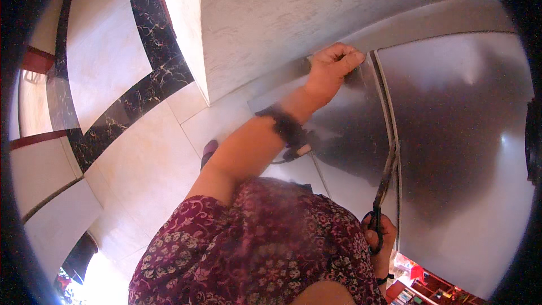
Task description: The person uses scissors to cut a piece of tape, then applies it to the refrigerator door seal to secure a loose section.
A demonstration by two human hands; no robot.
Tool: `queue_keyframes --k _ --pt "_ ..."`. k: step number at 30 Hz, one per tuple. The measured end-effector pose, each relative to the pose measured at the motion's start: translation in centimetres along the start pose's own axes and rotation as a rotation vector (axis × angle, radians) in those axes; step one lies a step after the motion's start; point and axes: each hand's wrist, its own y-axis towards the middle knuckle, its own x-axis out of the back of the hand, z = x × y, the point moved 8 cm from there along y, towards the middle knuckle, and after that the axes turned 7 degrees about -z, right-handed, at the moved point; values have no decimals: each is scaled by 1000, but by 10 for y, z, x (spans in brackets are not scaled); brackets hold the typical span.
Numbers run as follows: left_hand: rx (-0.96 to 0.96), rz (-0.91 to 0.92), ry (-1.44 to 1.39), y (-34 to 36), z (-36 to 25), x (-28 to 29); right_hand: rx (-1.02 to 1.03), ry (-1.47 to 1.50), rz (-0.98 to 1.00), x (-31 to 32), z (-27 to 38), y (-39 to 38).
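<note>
My left hand reaches out ahead with its fingers pinched, near the far end of a dark seam between two shiny grey panels. What the fingertips hold, if anything, is too small to make out. A black band wraps the left wrist. Close to my body, on the right, my right hand is closed on the dark handles of a pair of scissors. The blades point away from me along the seam and look closed. The smooth right panel reflects dark shapes; the left panel is partly behind my left arm.
A pale textured wall rises beyond the panels. To the left spreads a light tiled floor with black marbled strips. Red and coloured items show at the lower right. My patterned maroon clothing fills the lower middle.
</note>
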Motion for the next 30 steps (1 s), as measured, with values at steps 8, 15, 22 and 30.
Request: queue_keyframes --k 8,15,22,30 --pt "21 -63 -33 6 20 2 239 -166 0 -1 12 1" --pt "-252 -208 300 -4 0 23 2 57 -66 -2 4 5" --pt "-629 -91 487 -32 -30 -19 40 19 -16 6 -4 10" --pt "-482 63 385 -7 -13 -13 364 -118 45 -6 25 2"
